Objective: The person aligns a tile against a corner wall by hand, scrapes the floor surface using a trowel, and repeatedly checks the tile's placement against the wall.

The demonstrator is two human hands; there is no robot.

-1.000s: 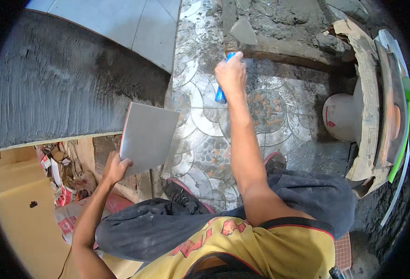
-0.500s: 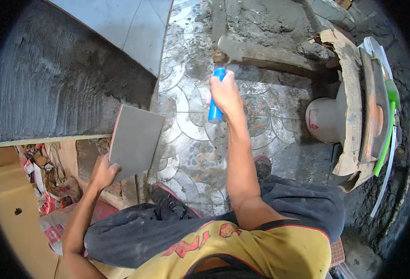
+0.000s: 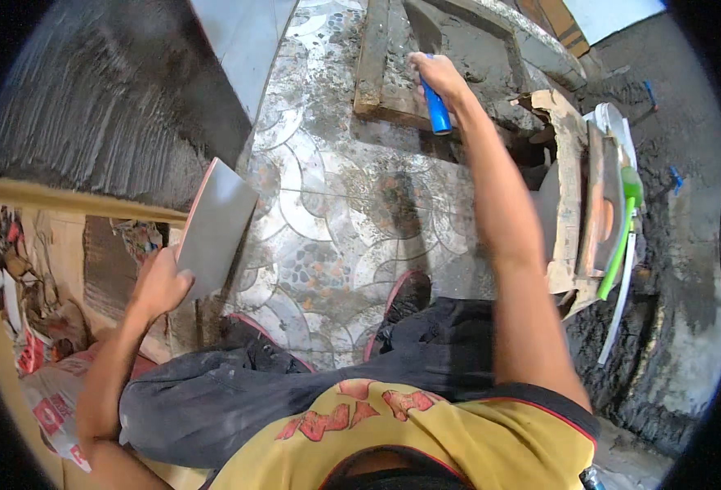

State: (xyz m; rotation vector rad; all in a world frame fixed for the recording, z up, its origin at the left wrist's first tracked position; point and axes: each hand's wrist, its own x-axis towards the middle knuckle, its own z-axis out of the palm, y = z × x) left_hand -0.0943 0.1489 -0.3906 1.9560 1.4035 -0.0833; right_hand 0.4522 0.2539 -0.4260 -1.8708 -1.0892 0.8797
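Note:
My left hand [image 3: 162, 282] grips a grey tile [image 3: 221, 224] by its lower edge, holding it tilted above the patterned floor [image 3: 295, 220]. My right hand [image 3: 444, 80] is closed round the blue handle of a trowel [image 3: 436, 112]. The trowel's blade points away from me, over or in the wet grey mortar [image 3: 479, 49] inside a wooden-sided mixing box [image 3: 366, 91] at the far side. At the left, beyond the tile in my hand, lies a surface of dark mortar [image 3: 107, 114] with combed ridges, bordered by a laid pale tile [image 3: 250, 41].
A torn cardboard piece [image 3: 569, 163] stands on the right, partly hiding a pale bucket [image 3: 548, 204]. Beside it are a green-and-white strip-like tool [image 3: 622, 245] and other tools. Printed sacks [image 3: 50, 400] and clutter lie at lower left. My shoes rest on the patterned floor.
My right hand has carried the trowel away from me and rightward, to the mortar in the box. The tile in my left hand is now tilted more edge-on. The view has shifted.

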